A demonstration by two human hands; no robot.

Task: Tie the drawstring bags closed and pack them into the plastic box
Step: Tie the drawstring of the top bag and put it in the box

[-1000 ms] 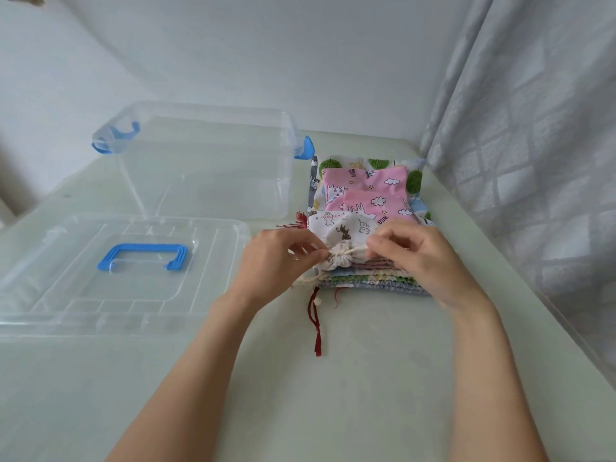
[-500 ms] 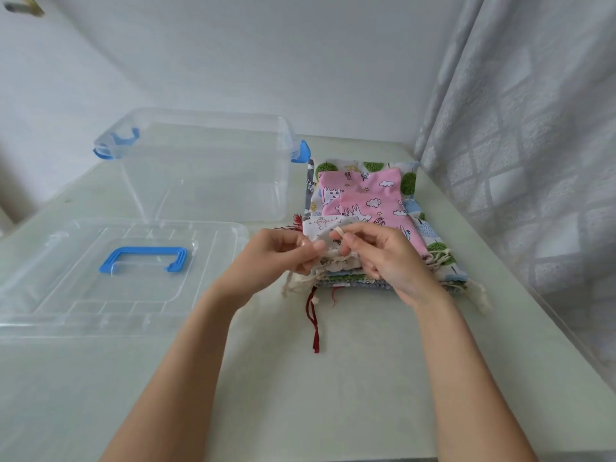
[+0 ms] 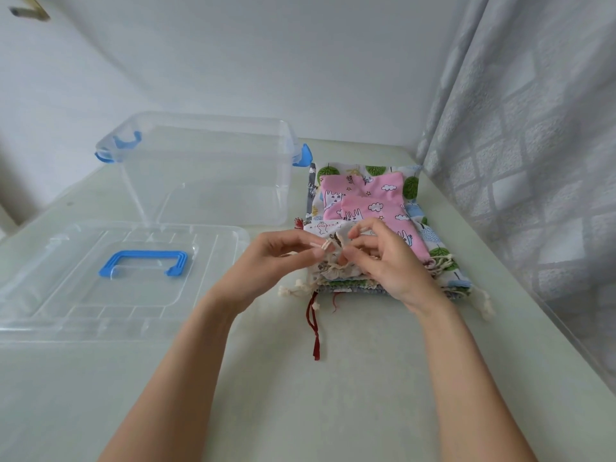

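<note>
A: Item one, small white printed drawstring bag, gathered at the neck, on top of the near end of the stack of printed cloth bags, right of centre on the pale green table.

B: Hands?

A: Left hand, fingers curled, pinching the cream cotton drawstring. Right hand, fingertips pinching the same cord at the bag's neck.

B: Container?

A: Clear plastic box with blue latches, open, far left of the stack. Clear lid with blue handle, flat, nearer, left of the hands.

B: Extras?

A: Dark red cord trailing from the stack; grey patterned curtain on the right.
</note>
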